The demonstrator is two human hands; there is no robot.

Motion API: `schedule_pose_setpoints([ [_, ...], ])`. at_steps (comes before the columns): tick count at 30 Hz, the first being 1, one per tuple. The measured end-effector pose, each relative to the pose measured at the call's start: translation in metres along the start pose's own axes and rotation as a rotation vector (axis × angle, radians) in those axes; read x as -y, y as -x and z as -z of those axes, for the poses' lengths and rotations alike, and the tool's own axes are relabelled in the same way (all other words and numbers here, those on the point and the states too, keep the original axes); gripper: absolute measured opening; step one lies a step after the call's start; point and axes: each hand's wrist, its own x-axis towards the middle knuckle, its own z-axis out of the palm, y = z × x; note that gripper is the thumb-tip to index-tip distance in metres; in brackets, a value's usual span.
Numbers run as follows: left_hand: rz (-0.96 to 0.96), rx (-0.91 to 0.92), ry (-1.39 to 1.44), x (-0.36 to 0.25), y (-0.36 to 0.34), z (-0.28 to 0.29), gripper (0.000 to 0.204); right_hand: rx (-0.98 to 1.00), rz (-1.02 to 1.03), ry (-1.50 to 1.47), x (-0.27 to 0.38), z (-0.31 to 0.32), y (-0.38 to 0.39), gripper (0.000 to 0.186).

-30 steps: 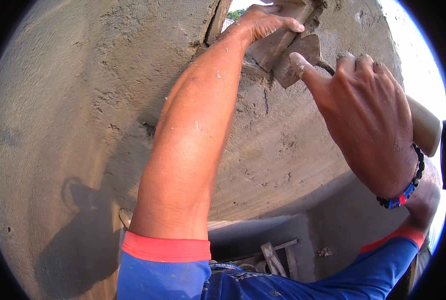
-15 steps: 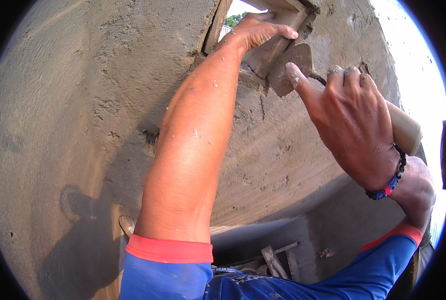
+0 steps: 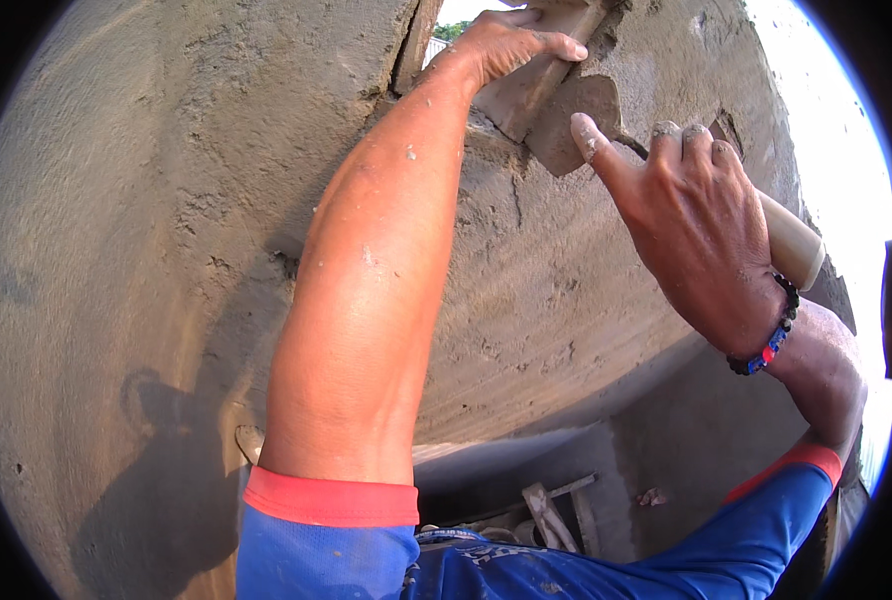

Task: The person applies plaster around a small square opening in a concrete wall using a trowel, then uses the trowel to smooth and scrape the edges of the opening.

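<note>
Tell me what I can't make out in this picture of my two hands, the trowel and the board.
All in the head view:
Left hand: most of its fingers are hidden by the hand itself.
Board: its upper end is cut off by the top edge.
Trowel handle: its middle is covered by the right hand, whose palm is turned away.
Scrap on the floor: too small to identify.

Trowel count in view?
1: a grey-bladed trowel with a pale cylindrical handle, in the right hand, blade by the brownish-grey angled board the left hand holds. Others may be hidden.
</note>
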Motion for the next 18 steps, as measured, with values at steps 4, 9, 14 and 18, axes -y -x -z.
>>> schedule_pose_setpoints([
  [4,-0.007,0.005,-0.007,-0.002,-0.003,-0.002,0.102,-0.005,-0.010,0.038,0.002,0.007,-0.005,0.052],
  [9,-0.003,-0.003,-0.023,-0.002,-0.003,0.005,0.103,0.027,0.078,0.060,-0.002,0.033,-0.026,0.028],
  [14,-0.005,0.019,0.000,0.000,-0.007,-0.002,0.103,-0.082,0.201,0.068,-0.004,0.036,-0.024,0.019],
  [18,0.011,0.010,-0.027,-0.003,-0.004,0.008,0.103,-0.062,0.035,0.055,0.000,0.012,-0.012,0.023],
])
